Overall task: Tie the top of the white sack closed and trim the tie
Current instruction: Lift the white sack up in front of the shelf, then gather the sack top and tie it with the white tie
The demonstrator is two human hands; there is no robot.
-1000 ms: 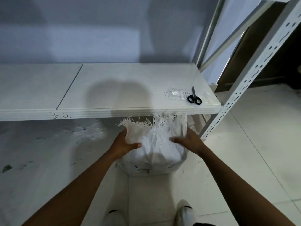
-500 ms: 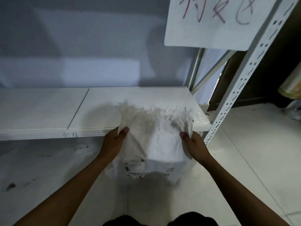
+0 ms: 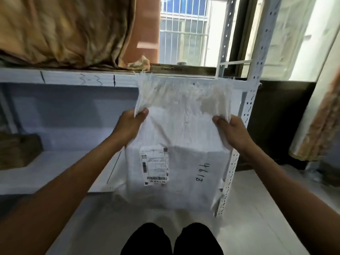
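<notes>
Nearest the cam, both forearms reach fwd and up, w/ the white sack (image 3: 176, 144) hanging between them, carried by the hands alone; whether its bottom touches the lower shelf (image 3: 60, 170) behind it can't be told. Left hand (image 3: 129, 124) is clamped on the sack's upper left edge, thumb over the fabric just below the fringe; right hand (image 3: 230, 132) is clamped on the upper right edge the same way, so neither is free. Sack hangs roughly upright, long axis vertical, printed label (image 3: 154, 165) and handwritten digits facing the person, contents bulging boxy in the lower half. The frayed top (image 3: 184, 89) stands above both hands, spread flat and wide from one grip to the other, not yet gathered. That is the relation the next move turns on, imo: the mouth runs side to side between the hands, both about equally near, so each must draw inward toward the middle to bunch it into a neck. No tie or cutter in sight here. Farther back, the fringe overlaps the front edge of the upper shelf (image 3: 73, 79), w/ the perforated rack post (image 3: 248, 107) just beyond the right hand; brown cloth (image 3: 64, 30) lies on that shelf.
</notes>
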